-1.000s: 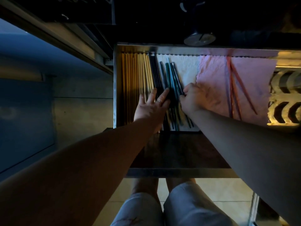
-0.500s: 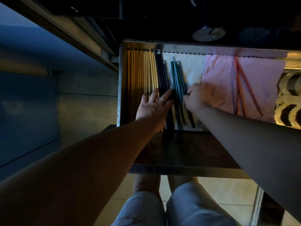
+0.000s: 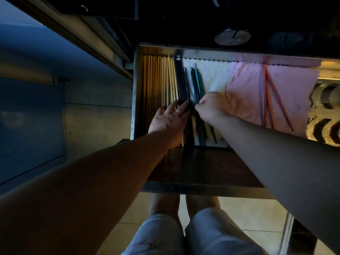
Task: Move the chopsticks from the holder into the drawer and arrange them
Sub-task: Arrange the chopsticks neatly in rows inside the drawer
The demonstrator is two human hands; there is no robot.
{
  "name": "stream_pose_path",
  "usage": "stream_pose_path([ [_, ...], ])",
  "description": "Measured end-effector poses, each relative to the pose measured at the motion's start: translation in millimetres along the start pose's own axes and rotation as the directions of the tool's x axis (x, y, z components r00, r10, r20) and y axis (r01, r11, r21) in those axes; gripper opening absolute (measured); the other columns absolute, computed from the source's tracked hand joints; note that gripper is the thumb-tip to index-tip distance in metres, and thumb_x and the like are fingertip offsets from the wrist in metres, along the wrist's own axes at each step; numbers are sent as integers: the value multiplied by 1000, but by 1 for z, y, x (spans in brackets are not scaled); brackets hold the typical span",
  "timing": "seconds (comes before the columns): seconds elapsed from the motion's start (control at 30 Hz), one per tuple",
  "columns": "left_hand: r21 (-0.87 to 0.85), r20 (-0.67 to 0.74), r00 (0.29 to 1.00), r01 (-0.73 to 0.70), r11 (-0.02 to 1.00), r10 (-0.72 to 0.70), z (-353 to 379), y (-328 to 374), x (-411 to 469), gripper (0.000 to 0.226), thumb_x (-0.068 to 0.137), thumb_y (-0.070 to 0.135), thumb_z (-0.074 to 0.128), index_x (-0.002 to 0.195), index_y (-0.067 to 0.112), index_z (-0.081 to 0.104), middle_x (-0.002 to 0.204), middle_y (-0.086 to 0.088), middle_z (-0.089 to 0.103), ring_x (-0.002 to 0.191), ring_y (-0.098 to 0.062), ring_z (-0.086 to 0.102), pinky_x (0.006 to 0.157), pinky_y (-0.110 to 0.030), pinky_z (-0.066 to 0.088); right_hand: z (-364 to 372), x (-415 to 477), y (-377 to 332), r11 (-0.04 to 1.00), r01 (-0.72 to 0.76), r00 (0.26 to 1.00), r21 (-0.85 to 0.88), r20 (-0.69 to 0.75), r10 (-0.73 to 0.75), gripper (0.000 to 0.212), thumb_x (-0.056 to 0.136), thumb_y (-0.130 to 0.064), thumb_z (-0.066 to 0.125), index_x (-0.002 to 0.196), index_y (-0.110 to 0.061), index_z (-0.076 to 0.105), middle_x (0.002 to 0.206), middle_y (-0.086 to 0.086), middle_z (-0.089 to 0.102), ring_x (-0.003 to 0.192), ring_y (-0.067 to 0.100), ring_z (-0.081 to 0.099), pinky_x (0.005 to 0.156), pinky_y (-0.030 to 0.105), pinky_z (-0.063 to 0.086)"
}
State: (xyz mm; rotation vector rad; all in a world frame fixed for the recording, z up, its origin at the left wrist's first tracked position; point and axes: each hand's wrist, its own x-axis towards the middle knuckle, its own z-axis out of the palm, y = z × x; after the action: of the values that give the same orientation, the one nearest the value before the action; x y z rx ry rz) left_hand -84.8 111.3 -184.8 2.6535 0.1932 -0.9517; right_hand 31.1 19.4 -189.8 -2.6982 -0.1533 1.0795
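While the left hand lies flat on the black chopsticks, its grip stays released. Right hand pinches the teal chopsticks in the drawer.

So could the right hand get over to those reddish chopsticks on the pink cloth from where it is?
Probably yes. The right hand is pinching the teal chopsticks, and the reddish chopsticks lie in the open on the pink cloth just to its right, nothing covering them. It would likely release first.
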Motion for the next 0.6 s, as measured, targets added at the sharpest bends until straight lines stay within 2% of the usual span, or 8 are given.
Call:
stream_pose_path([
  [0.1,-20,8,1000,4,1000,-4,0,-1,-1,82,89,15,54,155,31,7,163,9,-9,149,-22,-6,114,-52,17,4,2,3,999,21,1000,-36,-12,-21,14,83,-14,63,90,-14,76,93,5,73,91,23,68,69,17,43],
  [0.13,-23,5,1000,5,1000,-5,0,-1,-1,81,90,15,54,154,31,9,163,10,-9,149,-22,-5,114,-52,17,4,2,4,999,26,1000,-39,-16,-26,16,83,-14,62,90,-14,76,95,6,74,92,23,68,72,19,44],
  [0.23,-34,-22,1000,10,999,-10,1,0,0,78,90,15,52,154,31,10,163,9,-8,149,-24,-4,114,-52,16,3,2,11,999,37,999,10,-40,-37,17,80,-11,60,84,-10,76,88,9,74,86,25,69,68,21,45],
  [0.3,-27,-37,999,12,1000,-13,2,2,3,81,90,15,54,154,31,7,163,9,-12,149,-24,-6,115,-52,14,3,2,16,996,67,994,67,-88,-61,16,80,-10,60,87,-9,75,91,9,74,89,25,68,75,25,51],
  [0.37,-1,-30,1000,-4,1000,4,2,5,6,86,89,14,55,155,31,1,162,9,-18,149,-24,-9,116,-52,10,4,2,20,991,108,985,81,-147,-95,14,82,-13,63,92,-12,72,96,6,73,93,23,66,79,23,46],
  [0.47,22,28,999,-24,999,24,1,9,11,90,89,10,53,154,32,-5,160,10,-23,148,-25,-13,116,-54,6,7,3,20,988,142,977,54,-170,-131,11,85,-19,64,94,-16,68,96,4,71,93,22,64,70,21,38],
  [0.6,20,38,999,-20,1000,19,0,9,12,88,88,14,55,154,33,0,161,11,-20,149,-25,-11,115,-57,7,7,7,18,986,144,964,-78,-214,-158,11,87,-23,61,95,-19,67,99,6,69,89,23,58,68,23,31],
])
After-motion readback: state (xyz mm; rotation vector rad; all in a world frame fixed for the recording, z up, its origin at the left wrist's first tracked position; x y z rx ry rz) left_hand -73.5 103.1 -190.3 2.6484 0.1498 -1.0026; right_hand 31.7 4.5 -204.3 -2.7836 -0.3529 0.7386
